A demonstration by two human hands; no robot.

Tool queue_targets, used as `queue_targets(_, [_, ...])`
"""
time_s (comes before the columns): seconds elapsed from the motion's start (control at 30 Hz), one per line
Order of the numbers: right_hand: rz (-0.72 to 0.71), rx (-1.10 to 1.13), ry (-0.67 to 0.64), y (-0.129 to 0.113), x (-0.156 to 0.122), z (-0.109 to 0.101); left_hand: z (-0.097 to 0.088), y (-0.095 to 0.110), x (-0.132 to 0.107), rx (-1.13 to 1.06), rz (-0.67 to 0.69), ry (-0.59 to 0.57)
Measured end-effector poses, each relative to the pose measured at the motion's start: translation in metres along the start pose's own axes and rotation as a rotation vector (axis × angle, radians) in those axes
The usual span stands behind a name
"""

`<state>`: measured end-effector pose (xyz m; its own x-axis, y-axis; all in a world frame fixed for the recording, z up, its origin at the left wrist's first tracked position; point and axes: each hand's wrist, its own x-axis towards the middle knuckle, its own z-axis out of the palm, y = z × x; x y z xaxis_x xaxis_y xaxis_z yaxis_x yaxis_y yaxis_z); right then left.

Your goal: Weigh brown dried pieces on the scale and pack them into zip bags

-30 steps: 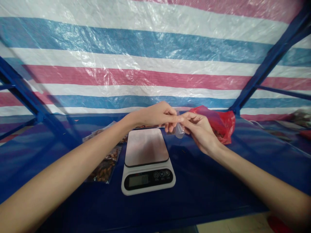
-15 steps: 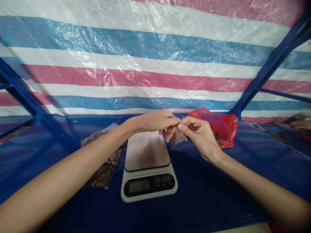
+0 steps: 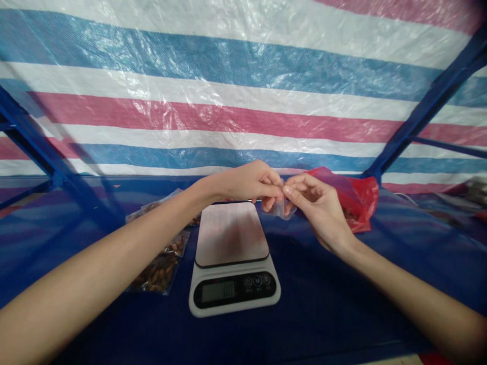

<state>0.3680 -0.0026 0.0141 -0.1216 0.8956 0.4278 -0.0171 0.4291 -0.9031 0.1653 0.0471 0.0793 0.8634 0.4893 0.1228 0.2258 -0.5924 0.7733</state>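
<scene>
My left hand [image 3: 262, 185] and my right hand [image 3: 310, 200] meet fingertip to fingertip, both pinching the top of a small clear plastic bag [image 3: 280, 208]. The bag hangs below my fingers, partly hidden by them; its contents, if any, cannot be made out. Just left of the bag and nearer to me sits a white digital scale [image 3: 233, 233] with a bare platform; its display seems to read 0.0. Behind my right hand lies a red plastic bag [image 3: 359, 203] with brown pieces showing inside.
Clear bags of brown, nut-like pieces [image 3: 162, 271] lie left of the scale, partly under my left forearm. A blue surface [image 3: 323, 314] carries everything. Blue metal bars [image 3: 409, 121] stand at both sides before a striped plastic sheet [image 3: 213, 116]. Blurred items [image 3: 472, 195] lie far right.
My fingers have shifted on the small bag's top, and its lower part now looks more bunched. Both hands still pinch it. A person's hand at the far right no longer shows clearly.
</scene>
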Motion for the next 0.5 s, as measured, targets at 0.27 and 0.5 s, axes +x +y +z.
queue_targets(0.27, [-0.033,-0.082,0.041,-0.0023,0.0022,-0.0009,0.006,0.0077,-0.0006,0.07,-0.041,0.113])
queue_targets(0.5, [-0.117,-0.246,-0.035,-0.0086,0.0,-0.0001,0.0077,0.0101,-0.0004,0.118,-0.028,0.136])
